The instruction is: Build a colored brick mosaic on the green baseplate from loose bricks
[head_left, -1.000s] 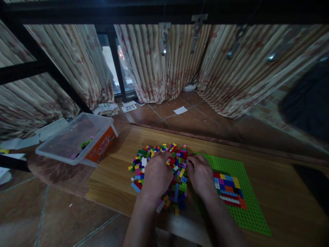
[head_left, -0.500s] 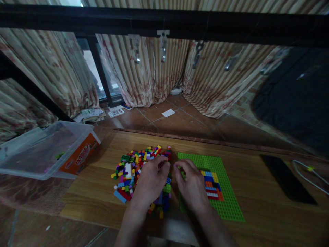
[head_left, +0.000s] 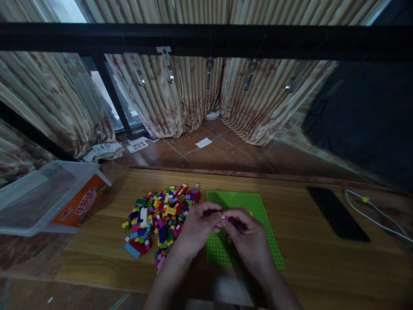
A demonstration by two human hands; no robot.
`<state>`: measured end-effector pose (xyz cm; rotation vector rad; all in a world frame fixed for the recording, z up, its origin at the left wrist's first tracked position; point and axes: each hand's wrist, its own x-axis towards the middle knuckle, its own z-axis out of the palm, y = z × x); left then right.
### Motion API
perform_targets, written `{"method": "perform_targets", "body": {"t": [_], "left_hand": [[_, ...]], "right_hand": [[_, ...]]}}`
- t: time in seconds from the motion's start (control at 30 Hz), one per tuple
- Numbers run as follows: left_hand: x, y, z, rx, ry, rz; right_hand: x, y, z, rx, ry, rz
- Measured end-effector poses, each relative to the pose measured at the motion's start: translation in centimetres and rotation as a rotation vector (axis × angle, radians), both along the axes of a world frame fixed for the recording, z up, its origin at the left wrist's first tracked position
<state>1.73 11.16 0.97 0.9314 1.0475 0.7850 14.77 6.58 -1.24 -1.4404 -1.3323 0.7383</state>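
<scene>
Over the green baseplate (head_left: 234,199), right of the brick pile (head_left: 170,211), right hand (head_left: 251,237) pinches a small pinkish brick (head_left: 223,217) beside left hand's (head_left: 197,229) narrowed fingertips, left grip indeterminate; step judged two-handed piece handling, next move calling for steady fingers and stud alignment.

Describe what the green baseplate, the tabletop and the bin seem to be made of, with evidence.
Green baseplate: probably hard plastic, moulded in even rows of studs.
Tabletop: wood or perhaps printed laminate, smooth-looking, with visible grain.
Bin: likely clear plastic, slightly cloudy, since things behind show through.
</scene>
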Motion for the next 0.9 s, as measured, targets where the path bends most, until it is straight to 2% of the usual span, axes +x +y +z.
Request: {"method": "perform_targets", "body": {"t": [0.23,0.43,0.53,0.63,0.73,0.9], "left_hand": [[1.8,-0.5,0.0,-0.086,-0.189,0.005],[2.6,-0.2,-0.8,-0.082,-0.191,-0.001],[2.5,0.2,-1.8,0.024,-0.037,0.045],[2.0,0.5,-2.8,0.158,0.239,0.054],[1.5,0.4,-3.3,0.228,0.431,-0.043],[1.6,-0.3,-2.9,0.308,0.546,-0.158]], "right_hand": [[2.9,-0.5,0.4,-0.103,0.249,0.096],[3.8,-0.1,0.2,-0.114,0.206,0.076],[4.1,0.3,-0.5,-0.082,0.085,0.01],[4.5,0.8,-1.0,-0.071,-0.114,-0.081],[4.6,1.4,-1.2,-0.065,-0.223,-0.092],[4.1,2.3,-1.8,-0.039,-0.32,-0.022]]}}
